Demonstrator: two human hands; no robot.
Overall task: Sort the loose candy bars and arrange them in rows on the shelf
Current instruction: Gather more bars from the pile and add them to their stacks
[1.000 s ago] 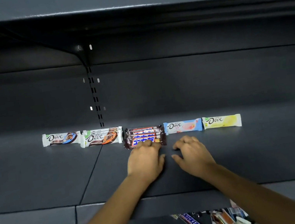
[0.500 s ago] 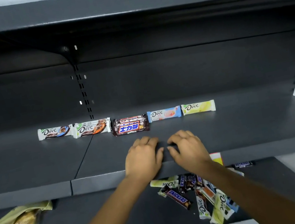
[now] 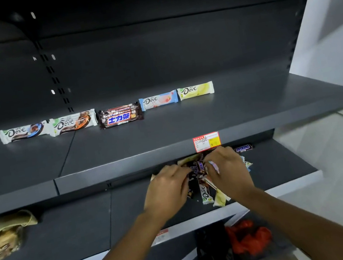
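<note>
- The right hand (image 3: 230, 172) has its fingers curled down into the loose bars (image 3: 204, 194) and a pale wrapper shows between them, so it appears to be pinching at wrappers to pull one kind out of the heap.
- The left hand (image 3: 167, 190) comes in from the other side with its fingers bent. The tips are buried among the wrappers, so I cannot tell whether it grips a bar or only steadies the heap.
- The loose bars lie jumbled on the lower shelf (image 3: 133, 206), brown, white and yellow wrappers crossing one another. That is probably why both hands work the heap together.
- One brown bar (image 3: 244, 147) lies apart at the back, just behind the right hand.
- On the upper shelf (image 3: 188, 124) the sorted row runs along the back: two white bars (image 3: 23, 132), a brown stack (image 3: 120, 116), a pink and blue bar (image 3: 158, 100) and a yellow bar (image 3: 195, 90), each flavour given its own place.
- The front of that shelf is bare, leaving room for further rows, so most of the sorting looks still to do.
- A price tag (image 3: 206, 141) sits on the shelf edge above the hands.
</note>
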